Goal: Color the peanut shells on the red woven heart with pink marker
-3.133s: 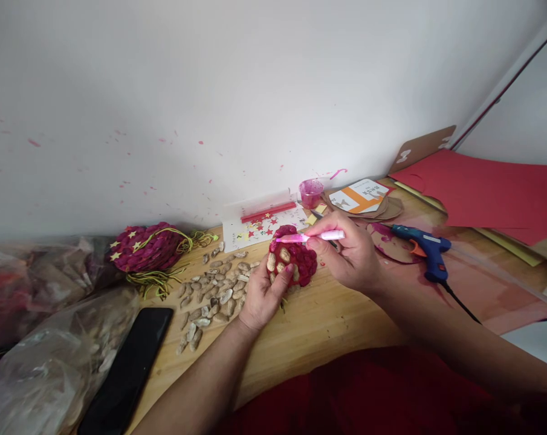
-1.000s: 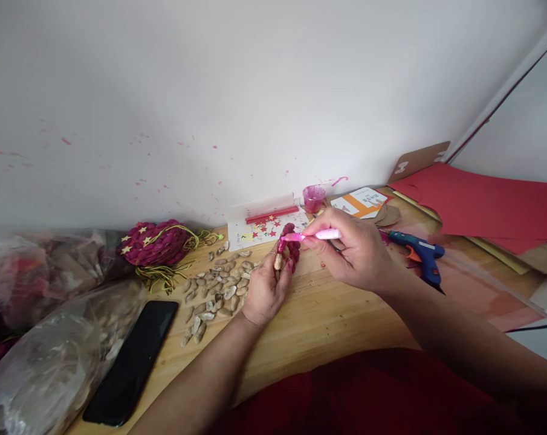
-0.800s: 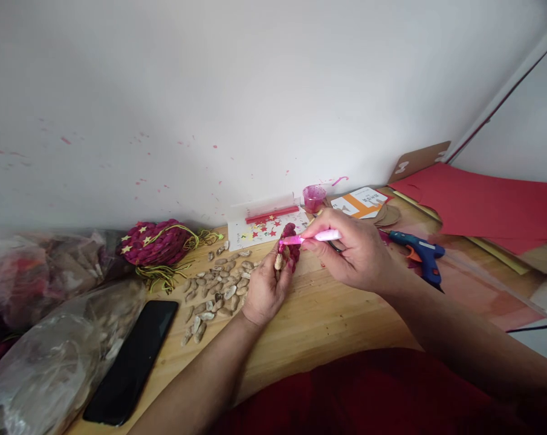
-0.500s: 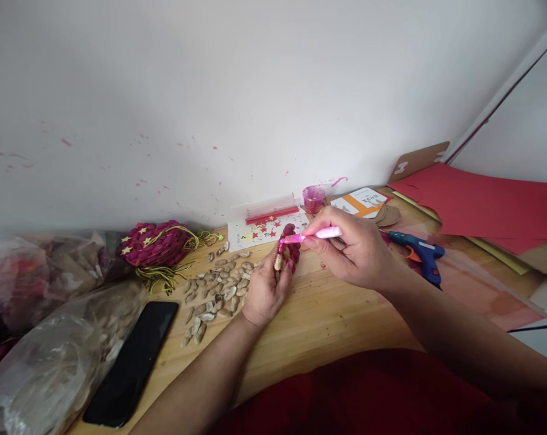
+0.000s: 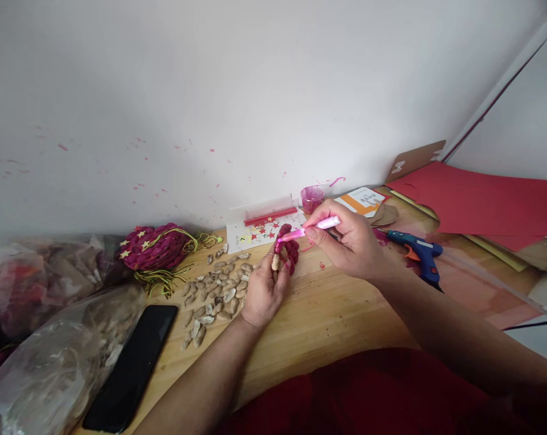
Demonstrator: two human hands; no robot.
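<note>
Held: we list first the craft (image 5: 291,249), a crimson cluster of shells with one pale shell unpainted, held up between the fingers of the left hand (image 5: 265,289); these are closed on its near side, the thumb in front. The right hand (image 5: 351,246) has its fingers pinched about the brush (image 5: 319,226), white at the handle and pink toward the tip, which meets the craft's left edge.

Containers: one cup (image 5: 312,202), clear and pink-stained, near the wall; we cannot tell how full. One bag (image 5: 42,368), transparent, at the left, with pale brown pieces in it; another behind, contents reddish and brown.

Surface: tabletop (image 5: 313,320), wooden, bearing loose shells (image 5: 216,291) left of the left hand, a black phone (image 5: 132,368), a crimson bundle (image 5: 155,248) with yellow stars and tassels, a star-strewn paper (image 5: 235,237), and a blue glue gun (image 5: 422,249); red sheets (image 5: 500,199) at the right.

Room: one white wall (image 5: 255,90), which we note as spattered with pink.
</note>
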